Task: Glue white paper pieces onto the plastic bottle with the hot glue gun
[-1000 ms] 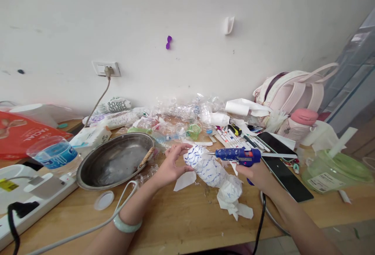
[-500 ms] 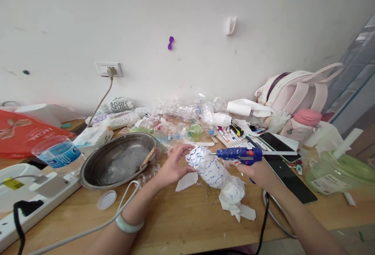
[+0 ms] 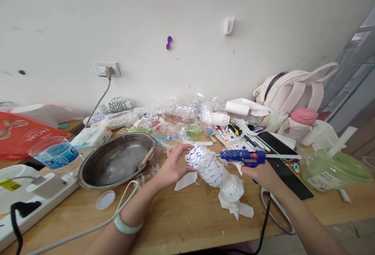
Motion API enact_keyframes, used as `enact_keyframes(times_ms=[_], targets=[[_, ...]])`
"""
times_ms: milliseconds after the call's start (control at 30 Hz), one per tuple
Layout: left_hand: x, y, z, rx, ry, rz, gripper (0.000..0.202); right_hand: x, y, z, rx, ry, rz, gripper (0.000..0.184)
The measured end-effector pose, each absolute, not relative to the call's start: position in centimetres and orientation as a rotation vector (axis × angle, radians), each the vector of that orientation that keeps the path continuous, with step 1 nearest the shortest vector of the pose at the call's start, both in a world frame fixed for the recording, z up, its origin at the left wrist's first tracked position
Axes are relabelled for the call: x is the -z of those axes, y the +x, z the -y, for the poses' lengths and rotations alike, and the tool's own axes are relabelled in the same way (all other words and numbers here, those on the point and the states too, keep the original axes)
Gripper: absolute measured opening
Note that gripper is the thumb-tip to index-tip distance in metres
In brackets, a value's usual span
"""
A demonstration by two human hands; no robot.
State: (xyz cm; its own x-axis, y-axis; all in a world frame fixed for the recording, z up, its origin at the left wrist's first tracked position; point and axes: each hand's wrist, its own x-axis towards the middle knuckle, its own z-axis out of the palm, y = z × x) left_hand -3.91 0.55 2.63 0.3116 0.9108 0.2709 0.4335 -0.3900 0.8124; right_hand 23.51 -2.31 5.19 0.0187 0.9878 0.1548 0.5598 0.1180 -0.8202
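A paper-wrapped bundle (image 3: 209,169), white with wavy blue marks, slants across the table with its crumpled tail toward the front. My left hand (image 3: 175,166) grips its upper left end between thumb and fingers. In my right hand (image 3: 259,173) is a blue glue gun (image 3: 241,156), its nozzle pointing left at the bundle's upper right side. A translucent glue stick (image 3: 284,156) sticks out of the gun's back. From below the gun a black cord (image 3: 265,223) hangs down. A white paper scrap (image 3: 186,180) lies beside the bundle.
Left of my arm stand a metal basin (image 3: 117,161) and a white power strip (image 3: 38,204). Marker pens (image 3: 231,139), phones (image 3: 288,179) and a green-lidded tub (image 3: 328,173) are at right. Plastic bottles (image 3: 187,110) and a pink backpack (image 3: 288,89) line the wall.
The glue gun in my right hand has shifted slightly right, so its nozzle is a little farther from the bundle. My left hand keeps its hold.
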Motion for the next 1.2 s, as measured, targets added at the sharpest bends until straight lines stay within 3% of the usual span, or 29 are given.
enact_keyframes(times_ms=[267, 700, 900, 1100, 1200], targets=[[-2.5, -3.9, -0.5, -0.969, 1.935, -1.171, 0.05, -5.1, 23.1, 2.9, -0.755, -1.628, 1.639, 0.002], [-2.6, -4.0, -0.5, -0.967, 1.946, -1.166, 0.051, -4.9, 23.4, 3.1, -0.726, -1.494, 1.616, 0.019], [-2.5, -4.0, -0.5, -1.006, 1.942, -1.104, 0.05, -4.9, 23.4, 3.5, -0.679, -1.541, 1.603, 0.003], [-2.3, -3.9, -0.6, -1.041, 1.977, -1.088, 0.051, -5.1, 23.1, 3.1, -0.619, -1.55, 1.648, 0.016], [-1.9, -3.8, -0.6, -1.064, 1.986, -1.021, 0.051, -4.6, 23.1, 2.8, -0.59, -1.583, 1.686, 0.014]])
